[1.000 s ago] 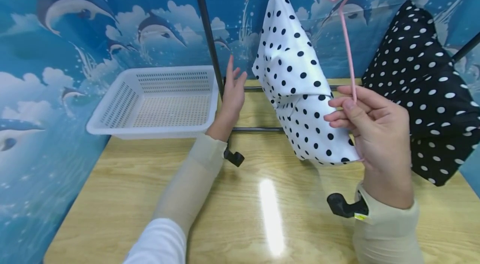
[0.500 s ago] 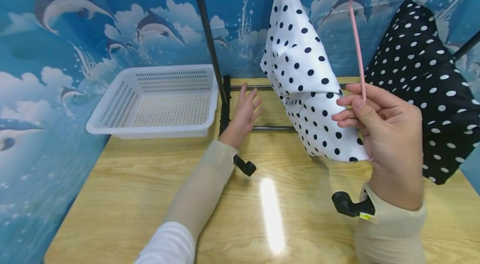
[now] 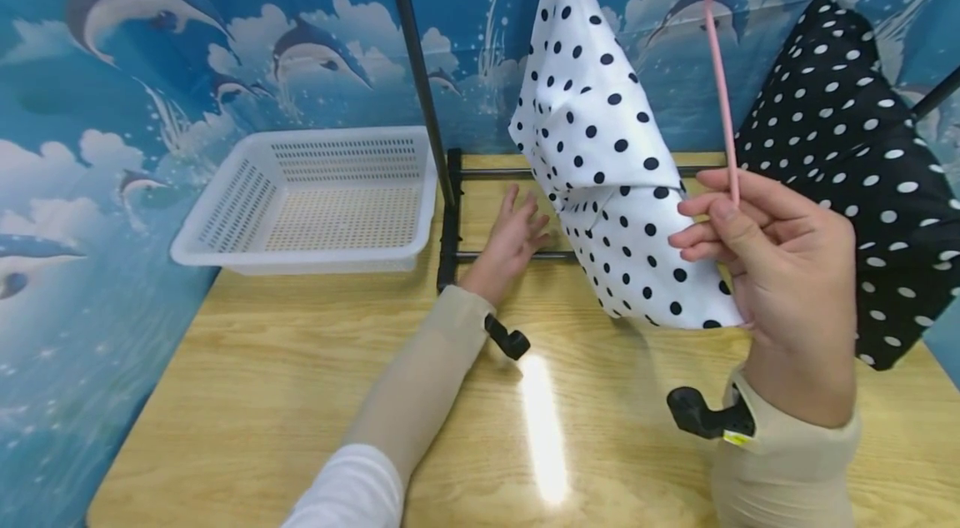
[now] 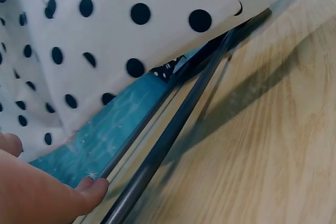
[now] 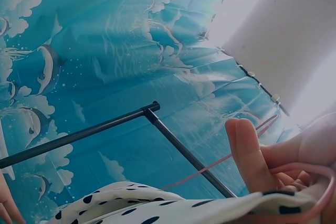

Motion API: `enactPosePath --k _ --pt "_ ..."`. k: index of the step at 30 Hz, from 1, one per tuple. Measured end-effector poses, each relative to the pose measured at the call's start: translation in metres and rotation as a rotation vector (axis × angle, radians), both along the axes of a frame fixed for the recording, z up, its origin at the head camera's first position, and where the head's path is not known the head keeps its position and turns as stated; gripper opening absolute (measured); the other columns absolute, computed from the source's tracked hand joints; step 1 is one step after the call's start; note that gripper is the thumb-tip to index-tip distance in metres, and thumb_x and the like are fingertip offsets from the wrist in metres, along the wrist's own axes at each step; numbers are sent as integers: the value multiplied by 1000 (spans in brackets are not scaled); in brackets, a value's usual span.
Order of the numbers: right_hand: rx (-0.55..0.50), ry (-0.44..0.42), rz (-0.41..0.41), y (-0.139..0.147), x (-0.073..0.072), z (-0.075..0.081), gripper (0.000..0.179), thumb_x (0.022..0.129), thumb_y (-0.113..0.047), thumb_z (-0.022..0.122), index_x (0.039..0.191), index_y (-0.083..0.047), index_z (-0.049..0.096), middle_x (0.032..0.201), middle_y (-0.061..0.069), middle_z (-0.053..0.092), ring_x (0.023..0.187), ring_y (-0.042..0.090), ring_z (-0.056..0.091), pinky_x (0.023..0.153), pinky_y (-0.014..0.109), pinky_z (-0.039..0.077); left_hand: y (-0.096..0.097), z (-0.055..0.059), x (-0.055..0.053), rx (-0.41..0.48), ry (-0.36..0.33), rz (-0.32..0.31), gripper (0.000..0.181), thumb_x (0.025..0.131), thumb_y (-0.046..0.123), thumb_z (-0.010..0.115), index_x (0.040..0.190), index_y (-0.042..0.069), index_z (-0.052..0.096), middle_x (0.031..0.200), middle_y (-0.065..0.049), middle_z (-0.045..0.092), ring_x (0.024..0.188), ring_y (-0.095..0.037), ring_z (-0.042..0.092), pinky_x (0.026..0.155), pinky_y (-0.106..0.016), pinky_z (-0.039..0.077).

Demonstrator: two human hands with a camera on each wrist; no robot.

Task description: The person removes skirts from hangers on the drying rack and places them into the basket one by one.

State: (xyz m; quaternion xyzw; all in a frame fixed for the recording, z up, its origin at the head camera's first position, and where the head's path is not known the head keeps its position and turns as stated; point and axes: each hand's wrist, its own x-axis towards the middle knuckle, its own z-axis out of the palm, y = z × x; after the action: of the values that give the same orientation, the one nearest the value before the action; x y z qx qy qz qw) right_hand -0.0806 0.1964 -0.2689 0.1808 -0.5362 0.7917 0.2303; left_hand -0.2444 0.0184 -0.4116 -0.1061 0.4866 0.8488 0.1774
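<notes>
My right hand [image 3: 783,270] pinches the side wire of a pink hanger [image 3: 718,70] between thumb and fingers. On that hanger hangs a white cloth with black polka dots [image 3: 607,153], pleated across its middle. Its lower right corner reaches my right palm. Fingers spread, my left hand [image 3: 513,236] is left of the cloth, over the low rack bars. In the left wrist view, the fingers [image 4: 47,198] appear below the white cloth [image 4: 105,30]; contact is unclear. The right wrist view has the hanger wire [image 5: 315,171] curving past my right hand [image 5: 252,156]. The hanger's top leaves the head view.
A black cloth with white dots [image 3: 862,145] hangs from another pink hanger at right. The white perforated basket [image 3: 322,263] stands back left. A black rack post [image 3: 411,37] rises beside it, with low bars [image 3: 495,174] crossing behind the wooden table [image 3: 300,395].
My left hand has moved from beside the rack post to the right and lower, closer to the white cloth. My right hand has shifted slightly right with the hanger.
</notes>
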Motion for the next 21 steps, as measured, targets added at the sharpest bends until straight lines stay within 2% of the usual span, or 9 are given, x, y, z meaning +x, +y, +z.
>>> enactPosePath --k 8,15,21 --pt "33 51 48 1 -1 0 21 91 19 49 109 29 54 82 27 68 60 27 70 54 29 56 9 -6 3 91 -9 -40 65 101 32 51 156 26 17 157 -13 28 140 -36 33 111 -54 31" --pt "41 53 53 0 -1 0 22 91 19 49 110 29 54 82 27 68 60 26 70 53 28 56 9 -7 4 52 -6 -111 62 102 33 49 156 26 20 151 -15 38 133 -36 43 107 -53 38" --pt "41 50 46 0 -2 -1 21 91 19 49 109 28 54 82 27 68 60 26 70 53 28 56 8 -7 4 73 0 -144 61 103 33 46 156 25 18 152 -14 36 133 -37 43 108 -50 38"
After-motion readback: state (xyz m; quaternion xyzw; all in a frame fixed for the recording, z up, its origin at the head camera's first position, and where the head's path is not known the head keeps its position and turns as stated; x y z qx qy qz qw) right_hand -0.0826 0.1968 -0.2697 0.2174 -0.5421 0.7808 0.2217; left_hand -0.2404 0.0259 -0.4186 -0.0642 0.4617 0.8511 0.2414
